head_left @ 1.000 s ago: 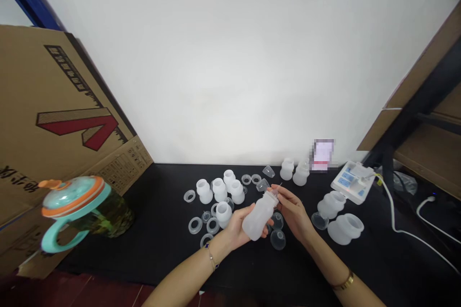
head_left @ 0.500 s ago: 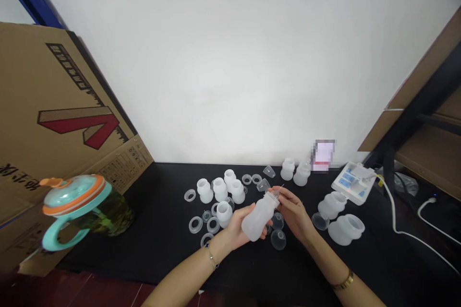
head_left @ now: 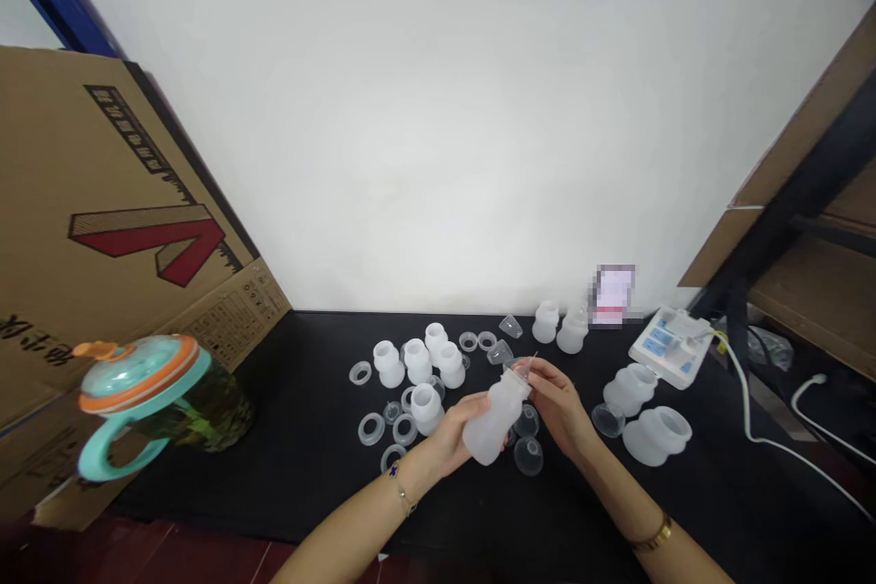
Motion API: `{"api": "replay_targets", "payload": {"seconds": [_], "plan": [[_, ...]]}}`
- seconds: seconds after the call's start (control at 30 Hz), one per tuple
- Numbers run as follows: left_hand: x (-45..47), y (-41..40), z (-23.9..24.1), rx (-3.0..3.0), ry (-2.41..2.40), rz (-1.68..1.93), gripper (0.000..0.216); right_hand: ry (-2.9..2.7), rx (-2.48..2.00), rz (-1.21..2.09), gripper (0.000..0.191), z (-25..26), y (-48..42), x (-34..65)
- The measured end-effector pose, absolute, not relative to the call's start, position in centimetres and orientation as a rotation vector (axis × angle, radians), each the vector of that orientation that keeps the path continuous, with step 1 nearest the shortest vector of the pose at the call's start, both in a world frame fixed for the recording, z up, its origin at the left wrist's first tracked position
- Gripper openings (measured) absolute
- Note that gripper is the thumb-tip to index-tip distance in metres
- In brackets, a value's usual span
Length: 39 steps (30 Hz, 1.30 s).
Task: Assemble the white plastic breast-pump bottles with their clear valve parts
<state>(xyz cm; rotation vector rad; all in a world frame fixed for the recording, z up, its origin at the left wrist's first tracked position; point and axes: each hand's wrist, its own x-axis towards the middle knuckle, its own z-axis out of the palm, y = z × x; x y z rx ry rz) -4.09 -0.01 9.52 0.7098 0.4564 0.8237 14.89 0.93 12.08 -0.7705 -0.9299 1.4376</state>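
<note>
My left hand is wrapped round a frosted white plastic bottle, held tilted above the black table with its neck pointing up and right. My right hand pinches at the bottle's neck, fingers closed on a small clear piece that is too small to name. Two clear domed caps lie on the table just under my hands.
Several small white bottles and loose rings lie left of my hands. Two wider white bottles and a white device with a cable sit right. A teal-lidded jug and cardboard box stand left.
The bottle has tipped a little more upright in my left hand. My right hand stays at its neck.
</note>
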Motion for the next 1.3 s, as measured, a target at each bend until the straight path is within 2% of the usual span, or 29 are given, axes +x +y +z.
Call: {"api": "replay_targets", "payload": {"seconds": [0.37,0.7,1.3], "plan": [[-3.9,-0.4,10.7,0.803,0.550,0.890,0.055,-0.886,-0.791,1.426,0.026,12.7,0.7,14.7],[-4.0,-0.4,10.2,0.963,0.549,0.934,0.043,-0.902,-0.786,1.400,0.026,13.0,0.7,14.6],[-3.9,-0.6,10.6,1.097,0.580,0.973,0.042,-0.930,-0.809,1.350,0.027,12.4,0.9,14.5]]}}
